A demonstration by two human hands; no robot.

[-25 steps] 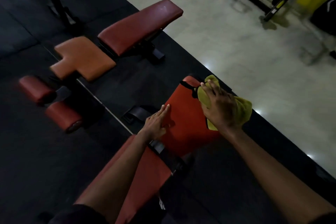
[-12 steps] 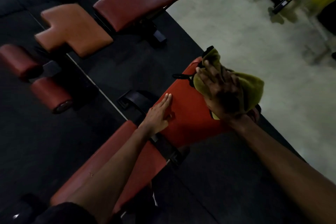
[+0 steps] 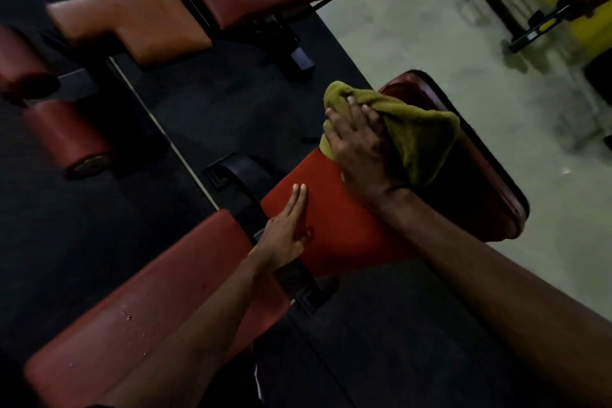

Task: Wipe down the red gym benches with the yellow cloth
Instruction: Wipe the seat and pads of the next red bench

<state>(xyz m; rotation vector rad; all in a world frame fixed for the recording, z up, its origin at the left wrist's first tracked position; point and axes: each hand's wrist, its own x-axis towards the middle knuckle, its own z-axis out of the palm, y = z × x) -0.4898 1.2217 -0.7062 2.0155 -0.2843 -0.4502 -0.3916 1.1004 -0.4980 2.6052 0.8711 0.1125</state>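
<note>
1. The right hand [image 3: 361,149] presses the yellow cloth [image 3: 424,139] with fingers spread rather than clenched, probably to keep a broad wiping face.
2. The left hand [image 3: 284,232] lies flat on the same pad, fingers straight and together, likely steadying it.
3. The cloth sits bunched at the far end of the tilted red gym bench [image 3: 331,209], plush and olive-yellow.
4. Droplets dot the nearer pad [image 3: 159,291].

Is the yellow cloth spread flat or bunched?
Bunched. The cloth rises in thick folds and lumps around the right hand, which presses it onto the red pad; no flat single layer shows.
</note>
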